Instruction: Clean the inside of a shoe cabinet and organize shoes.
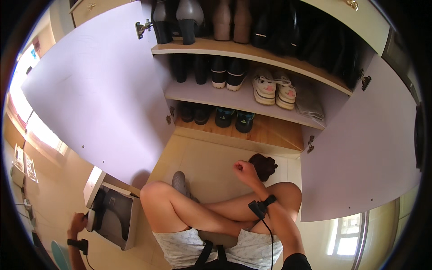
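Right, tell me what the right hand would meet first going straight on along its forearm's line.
Following that line, the right hand would probably meet the bottom shelf's front edge first. Its height is unclear; if higher, it might reach the dark shoes instead.

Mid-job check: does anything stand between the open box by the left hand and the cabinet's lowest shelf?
Yes. The open left cabinet door stands between the open box by the left hand and the lowest shelf; the person's left knee shows close to the door's lower corner.
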Action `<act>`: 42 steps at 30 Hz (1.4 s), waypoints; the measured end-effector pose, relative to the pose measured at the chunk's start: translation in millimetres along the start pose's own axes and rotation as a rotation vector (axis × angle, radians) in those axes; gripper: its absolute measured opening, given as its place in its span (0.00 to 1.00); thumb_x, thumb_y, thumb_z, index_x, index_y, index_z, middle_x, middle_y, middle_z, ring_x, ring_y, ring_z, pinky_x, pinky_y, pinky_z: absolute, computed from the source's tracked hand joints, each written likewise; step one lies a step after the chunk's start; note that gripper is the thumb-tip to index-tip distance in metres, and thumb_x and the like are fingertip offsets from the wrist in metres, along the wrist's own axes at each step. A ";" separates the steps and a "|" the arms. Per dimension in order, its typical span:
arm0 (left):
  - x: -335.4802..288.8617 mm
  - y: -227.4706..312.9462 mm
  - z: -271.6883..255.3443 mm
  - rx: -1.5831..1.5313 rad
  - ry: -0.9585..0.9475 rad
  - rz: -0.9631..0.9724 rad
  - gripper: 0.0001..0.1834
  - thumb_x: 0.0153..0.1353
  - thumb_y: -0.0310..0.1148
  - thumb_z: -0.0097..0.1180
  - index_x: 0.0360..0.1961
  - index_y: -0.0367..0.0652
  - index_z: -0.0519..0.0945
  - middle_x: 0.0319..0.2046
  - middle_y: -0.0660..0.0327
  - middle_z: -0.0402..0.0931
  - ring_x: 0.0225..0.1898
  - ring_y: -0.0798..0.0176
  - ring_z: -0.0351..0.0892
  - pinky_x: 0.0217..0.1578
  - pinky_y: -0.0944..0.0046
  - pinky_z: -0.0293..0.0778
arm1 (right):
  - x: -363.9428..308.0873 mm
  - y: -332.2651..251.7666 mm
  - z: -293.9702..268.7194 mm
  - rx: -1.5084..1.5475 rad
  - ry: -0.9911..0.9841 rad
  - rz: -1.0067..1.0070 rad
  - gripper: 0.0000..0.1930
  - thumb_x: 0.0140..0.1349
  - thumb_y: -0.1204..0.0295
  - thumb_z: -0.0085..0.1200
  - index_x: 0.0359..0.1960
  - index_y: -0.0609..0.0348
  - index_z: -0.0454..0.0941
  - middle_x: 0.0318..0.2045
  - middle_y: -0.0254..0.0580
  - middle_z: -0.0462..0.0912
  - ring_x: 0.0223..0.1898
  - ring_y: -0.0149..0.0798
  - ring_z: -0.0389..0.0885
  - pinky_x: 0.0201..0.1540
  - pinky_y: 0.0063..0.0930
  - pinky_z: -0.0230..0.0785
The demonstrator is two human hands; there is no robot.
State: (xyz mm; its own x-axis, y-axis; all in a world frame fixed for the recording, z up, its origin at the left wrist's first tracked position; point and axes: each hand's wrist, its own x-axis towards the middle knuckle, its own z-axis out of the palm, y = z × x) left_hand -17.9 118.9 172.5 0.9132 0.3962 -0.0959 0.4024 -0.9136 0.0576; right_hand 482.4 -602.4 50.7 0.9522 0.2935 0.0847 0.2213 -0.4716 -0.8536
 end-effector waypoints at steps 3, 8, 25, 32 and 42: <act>15.5 8.9 -14.3 -0.136 -0.096 -0.029 0.11 0.52 0.32 0.57 0.21 0.33 0.80 0.17 0.44 0.76 0.19 0.45 0.75 0.26 0.49 0.71 | -6.4 1.6 -4.2 -0.005 0.024 0.037 0.11 0.62 0.67 0.58 0.36 0.65 0.82 0.29 0.49 0.85 0.31 0.44 0.86 0.36 0.33 0.76; 18.5 20.1 -65.5 -0.512 -0.278 -0.329 0.17 0.57 0.31 0.53 0.12 0.35 0.74 0.12 0.63 0.72 0.19 0.70 0.72 0.20 0.63 0.64 | -3.1 7.0 -5.3 -0.046 -0.002 0.011 0.11 0.63 0.67 0.58 0.37 0.65 0.83 0.30 0.51 0.86 0.31 0.44 0.86 0.36 0.33 0.76; -45.2 253.6 -202.6 -1.290 0.242 -0.376 0.04 0.61 0.28 0.55 0.36 0.46 0.73 0.27 0.66 0.71 0.24 0.74 0.68 0.21 0.71 0.65 | -5.7 -21.0 16.8 0.249 -0.128 0.028 0.12 0.66 0.66 0.59 0.36 0.66 0.84 0.24 0.37 0.83 0.27 0.27 0.80 0.30 0.26 0.70; 60.7 338.1 -123.9 -1.522 -0.062 0.194 0.24 0.74 0.41 0.43 0.59 0.32 0.75 0.50 0.52 0.82 0.51 0.56 0.83 0.53 0.53 0.79 | -19.2 -58.4 -15.4 0.230 -0.231 0.018 0.16 0.67 0.62 0.60 0.34 0.66 0.84 0.23 0.38 0.84 0.27 0.28 0.78 0.31 0.29 0.71; 175.0 605.3 -11.7 -1.227 -0.193 0.039 0.17 0.66 0.37 0.56 0.20 0.42 0.75 0.16 0.70 0.70 0.19 0.77 0.69 0.19 0.73 0.61 | -40.3 -78.2 -45.7 0.243 -0.249 -0.406 0.36 0.59 0.54 0.67 0.64 0.64 0.72 0.50 0.48 0.84 0.47 0.42 0.84 0.56 0.33 0.70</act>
State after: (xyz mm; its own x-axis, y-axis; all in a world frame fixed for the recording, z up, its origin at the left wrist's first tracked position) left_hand 386.3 -363.6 202.2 0.9432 0.2555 -0.2122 0.2651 -0.1945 0.9444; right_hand 436.4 -615.4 137.5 0.7149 0.6148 0.3331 0.4781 -0.0821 -0.8745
